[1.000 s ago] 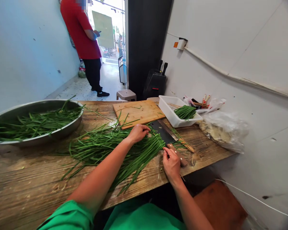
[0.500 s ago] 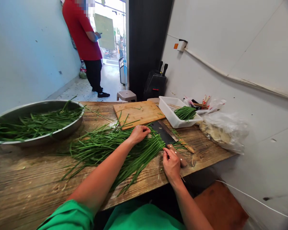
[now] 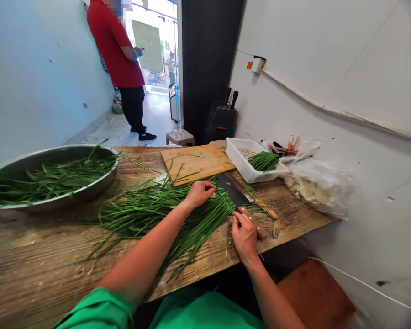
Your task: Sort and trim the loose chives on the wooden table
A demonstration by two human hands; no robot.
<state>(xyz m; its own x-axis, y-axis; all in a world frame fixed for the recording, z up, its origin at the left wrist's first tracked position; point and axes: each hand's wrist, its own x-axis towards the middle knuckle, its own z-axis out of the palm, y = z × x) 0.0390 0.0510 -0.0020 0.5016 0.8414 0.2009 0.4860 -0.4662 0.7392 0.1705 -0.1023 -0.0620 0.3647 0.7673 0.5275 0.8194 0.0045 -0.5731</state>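
A wide pile of long green garlic chives (image 3: 137,210) lies on the wooden table, the cut ends lined up toward the right. My left hand (image 3: 200,194) reaches over the pile, thumb and fingers pinched on chives near the upper end of that row. At the row's lower end my right hand (image 3: 245,233) is closed, its fingertips touching the chive ends. A thin bamboo skewer (image 3: 260,256) sticks out below this hand; most of it is hidden by the palm. Beside the right hand lies a cleaver (image 3: 234,189) with a brown riveted handle, held by neither hand.
Beyond the chives lies a wooden cutting board (image 3: 198,162). A metal basin (image 3: 102,180) of loose chives stands left. Right are a white plastic tub (image 3: 238,157) with bundled chives, loose skewers (image 3: 267,209) and a plastic bag (image 3: 329,183). A person in red (image 3: 118,50) stands near the doorway.
Both hands keep nearly the same pose and place on the chives. The camera view has shifted very slightly; nothing on the table has visibly moved.
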